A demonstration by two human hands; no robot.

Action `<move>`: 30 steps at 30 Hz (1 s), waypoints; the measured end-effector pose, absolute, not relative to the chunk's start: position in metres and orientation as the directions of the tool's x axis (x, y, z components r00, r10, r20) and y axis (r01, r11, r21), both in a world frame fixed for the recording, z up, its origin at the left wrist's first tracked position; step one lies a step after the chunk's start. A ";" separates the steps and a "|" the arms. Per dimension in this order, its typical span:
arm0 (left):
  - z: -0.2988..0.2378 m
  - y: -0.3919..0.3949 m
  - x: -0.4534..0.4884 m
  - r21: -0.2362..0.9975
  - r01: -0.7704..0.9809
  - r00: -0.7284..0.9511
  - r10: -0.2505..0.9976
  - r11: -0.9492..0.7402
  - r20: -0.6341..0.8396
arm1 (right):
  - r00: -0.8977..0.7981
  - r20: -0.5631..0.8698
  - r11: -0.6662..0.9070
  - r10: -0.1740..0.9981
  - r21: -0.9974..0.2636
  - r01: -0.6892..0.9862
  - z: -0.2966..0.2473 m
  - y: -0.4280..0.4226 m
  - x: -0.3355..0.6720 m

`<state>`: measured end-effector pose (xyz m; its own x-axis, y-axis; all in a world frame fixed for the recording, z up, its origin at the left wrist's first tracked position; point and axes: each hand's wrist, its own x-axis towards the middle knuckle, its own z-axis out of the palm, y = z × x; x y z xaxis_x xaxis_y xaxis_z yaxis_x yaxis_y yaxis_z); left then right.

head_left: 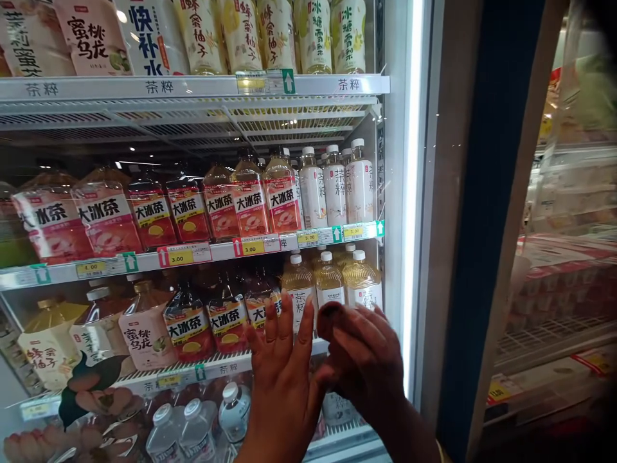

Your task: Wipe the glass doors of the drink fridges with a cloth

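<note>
My left hand (284, 360) is raised before a drinks cooler, its fingers stretched out and apart, with nothing in them. I cannot tell whether it touches the glass. Close on its right, my right hand (369, 354) is closed with the fingers bent round a small dark reddish-brown thing (331, 314) whose kind I cannot make out. The left thumb comes near the right fingers. Behind both hands stand clear bottles of pale yellow drink (299, 276) with white caps and white labels, partly hidden. Left of them are dark iced tea bottles (227, 318).
The middle shelf edge (216, 249) carries price tags below pink-labelled and white bottles. More bottles line the top shelf (308, 83). A leaf-and-fruit picture (94, 392) is at lower left. A bright light strip (412, 193) and a dark frame (486, 212) run upright at right.
</note>
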<state>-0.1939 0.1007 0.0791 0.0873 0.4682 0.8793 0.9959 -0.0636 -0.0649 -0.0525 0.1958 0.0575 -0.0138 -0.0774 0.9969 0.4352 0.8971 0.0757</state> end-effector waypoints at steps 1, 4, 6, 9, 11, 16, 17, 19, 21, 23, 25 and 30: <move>0.079 0.101 -0.194 -0.064 0.996 0.085 0.464 -0.061 0.882 | 0.018 0.998 0.891 -0.060 0.045 0.453 0.059 0.199 -0.046; 0.075 0.103 -0.193 -0.057 0.998 0.061 0.460 -0.024 0.886 | 0.224 0.970 0.830 0.091 -0.198 0.521 0.067 0.210 -0.027; 0.072 0.106 -0.192 -0.043 0.999 0.034 0.448 0.008 0.894 | 0.349 0.917 0.781 0.194 -0.359 0.511 0.073 0.212 -0.023; 0.067 0.113 -0.192 -0.020 0.999 0.005 0.381 0.035 0.925 | 0.302 0.938 0.802 0.170 -0.310 0.510 0.077 0.204 -0.038; 0.066 0.116 -0.193 0.001 0.999 -0.018 0.343 0.052 0.939 | 0.190 0.979 0.854 0.069 -0.156 0.496 0.077 0.194 -0.054; 0.069 0.112 -0.198 0.067 0.996 -0.085 0.352 0.062 0.932 | 0.036 0.996 0.925 -0.080 0.061 0.376 0.077 0.181 -0.075; 0.070 0.110 -0.199 0.081 0.995 -0.096 0.353 0.059 0.931 | 0.030 0.996 0.926 -0.086 0.068 0.370 0.077 0.183 -0.071; 0.070 0.109 -0.201 0.100 0.994 -0.111 0.340 0.051 0.934 | 0.058 0.996 0.917 -0.063 0.035 0.398 0.077 0.190 -0.059; 0.070 0.111 -0.201 0.110 0.993 -0.120 0.315 0.050 0.942 | 0.135 0.991 0.886 0.009 -0.070 0.458 0.077 0.198 -0.044; 0.069 0.114 -0.201 0.108 0.992 -0.120 0.290 0.060 0.949 | 0.230 0.969 0.845 0.090 -0.196 0.497 0.076 0.202 -0.034; 0.068 0.117 -0.200 0.103 0.992 -0.119 0.274 0.074 0.954 | 0.270 0.951 0.816 0.150 -0.273 0.509 0.075 0.202 -0.034; 0.068 0.117 -0.202 0.084 0.993 -0.103 0.268 0.080 0.958 | 0.062 0.996 0.899 -0.057 0.024 0.437 0.073 0.190 -0.067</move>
